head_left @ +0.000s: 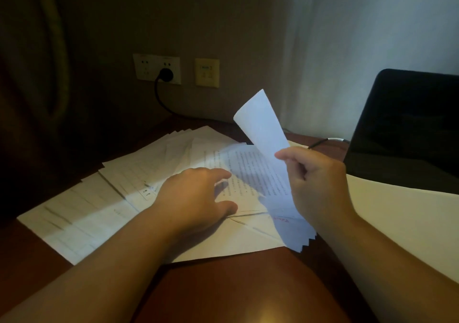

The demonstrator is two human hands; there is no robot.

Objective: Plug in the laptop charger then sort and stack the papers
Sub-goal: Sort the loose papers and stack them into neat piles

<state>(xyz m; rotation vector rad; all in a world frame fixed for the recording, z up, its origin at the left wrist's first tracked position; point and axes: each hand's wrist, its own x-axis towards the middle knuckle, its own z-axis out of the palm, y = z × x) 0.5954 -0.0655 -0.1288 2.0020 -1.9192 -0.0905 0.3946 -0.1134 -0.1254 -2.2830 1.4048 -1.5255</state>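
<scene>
A dark reddish-brown table fills the lower part of the view and carries everything else. At the far right stands a laptop, its black screen upright and unlit, with a large cream sheet lying in front of it. Across the middle and left of the table spreads a loose fan of papers: white pages with faint lines of print, overlapping at different angles, some creased, their corners poking out toward the wall. The left hand lies on this spread, fingers straight and apart, pressing down on a printed page. The right hand pinches a small bunch of sheets between thumb and curled fingers; they rise curled above the hand, blank side showing, and their staggered lower corners hang just over the table edge. On the wall behind, a black plug sits in a white socket, its cable dropping toward the table.
</scene>
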